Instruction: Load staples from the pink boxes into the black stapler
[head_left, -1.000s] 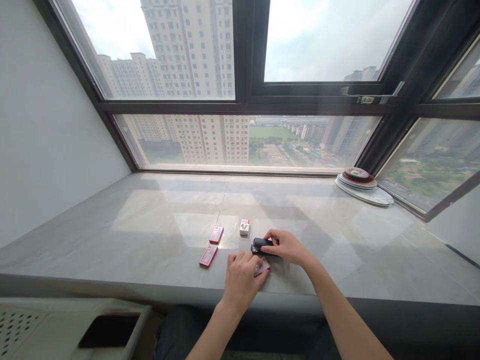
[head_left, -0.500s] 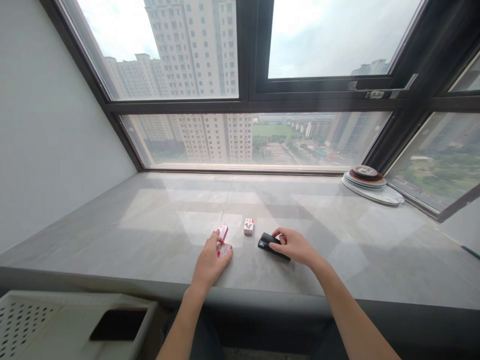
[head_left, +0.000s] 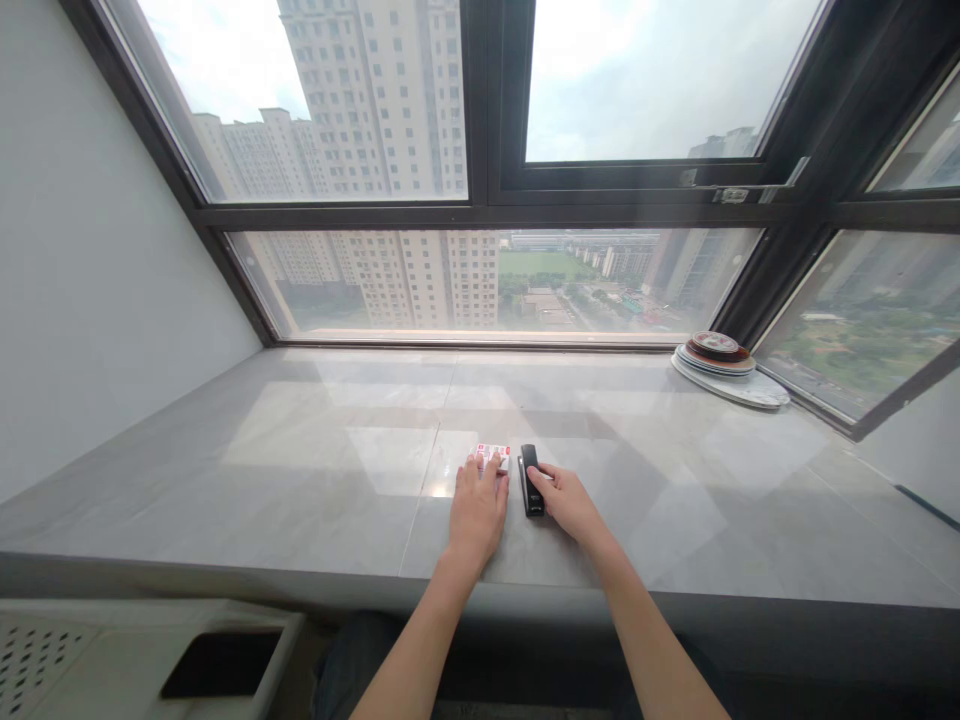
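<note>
A black stapler [head_left: 530,482] lies lengthwise on the grey stone sill, pointing away from me. My right hand [head_left: 568,503] holds it from the right, its thumb on top. To the stapler's left, small white-and-red boxes [head_left: 495,453] are close together; how many cannot be told. My left hand [head_left: 480,508] rests over their near side with its fingers stretched out and slightly apart, touching them and hiding part of them. A narrow gap separates the boxes from the stapler.
A stack of plates [head_left: 724,360] stands on a marbled board [head_left: 769,392] at the sill's back right corner. The dark-framed window [head_left: 480,217] runs along the back. A pale plastic container [head_left: 82,670] with holes is below the front edge at left.
My left hand has moved right, bringing the boxes together near the stapler. My right hand has turned the stapler from slanting to nearly straight away from me. The view has shifted slightly.
</note>
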